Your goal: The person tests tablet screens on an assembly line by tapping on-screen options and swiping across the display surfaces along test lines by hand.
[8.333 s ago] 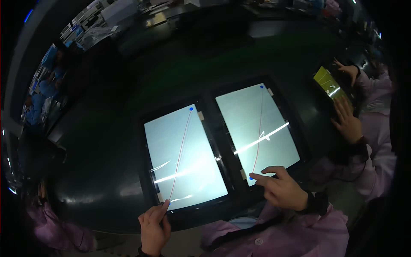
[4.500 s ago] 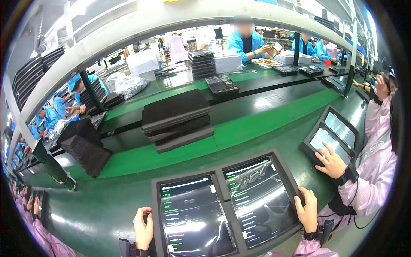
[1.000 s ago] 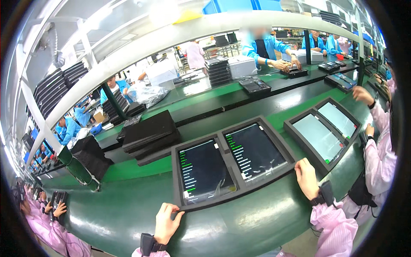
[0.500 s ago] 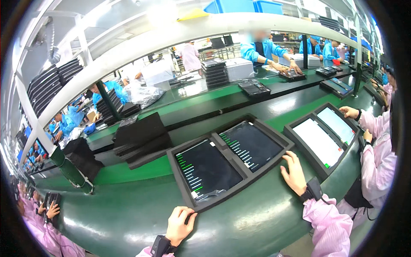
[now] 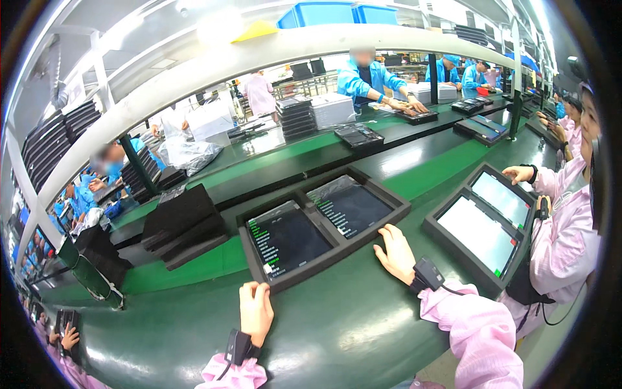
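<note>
In front of me lies a black foam tray with two compartments. A tablet lies in each: the left tablet and the right tablet both have dark screens with green and white lines of text. My left hand is at the tray's near left corner, its fingers bent against the rim. Its palm side is hidden. My right hand rests beside the near right edge, fingers stretched and apart, fingertips touching the rim. Both wrists carry black strapped boxes.
To the right, a co-worker's hands are at another foam tray with two bright-screened tablets. Stacked black foam pieces stand at the left, near a green post. A raised ledge runs behind; another person's hands work beyond it.
My tray has slid away from me, both hands moving along with it. The co-worker's tray on the right has turned and moved nearer to that person. The view has shifted a little.
</note>
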The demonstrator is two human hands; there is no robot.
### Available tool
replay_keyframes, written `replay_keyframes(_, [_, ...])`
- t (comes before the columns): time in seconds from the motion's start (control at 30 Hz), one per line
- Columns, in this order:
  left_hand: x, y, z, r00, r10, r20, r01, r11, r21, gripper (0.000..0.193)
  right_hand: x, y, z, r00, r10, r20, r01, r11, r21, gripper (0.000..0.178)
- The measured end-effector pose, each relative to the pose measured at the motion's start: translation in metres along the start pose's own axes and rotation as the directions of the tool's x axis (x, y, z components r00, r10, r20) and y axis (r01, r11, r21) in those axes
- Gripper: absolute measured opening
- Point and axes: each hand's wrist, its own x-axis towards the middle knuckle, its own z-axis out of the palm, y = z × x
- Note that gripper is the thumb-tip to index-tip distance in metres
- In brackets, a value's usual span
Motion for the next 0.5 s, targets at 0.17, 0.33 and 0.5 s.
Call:
replay_keyframes(0.17, [0.039, -0.023, 0.044, 0.997, -0.037, -0.065, 0.046, 0.990, 0.132, 0.021, -0.002, -0.035, -0.013, 0.996, 0.008, 0.092, 0.010, 0.981, -0.195, 0.049])
replay_keyframes(0.33, [0.069, -0.051, 0.064, 0.994, -0.084, -0.063, 0.095, 0.976, 0.197, 0.026, -0.092, -0.107, -0.107, 0.976, -0.103, 0.190, 0.089, 0.993, 0.080, 0.034])
replay_keyframes(0.5, [0.067, -0.004, 0.063, 0.977, 0.108, -0.182, -0.060, 0.966, 0.251, 0.024, -0.138, -0.071, -0.193, 0.944, 0.250, -0.215, -0.283, 0.949, -0.139, 0.029])
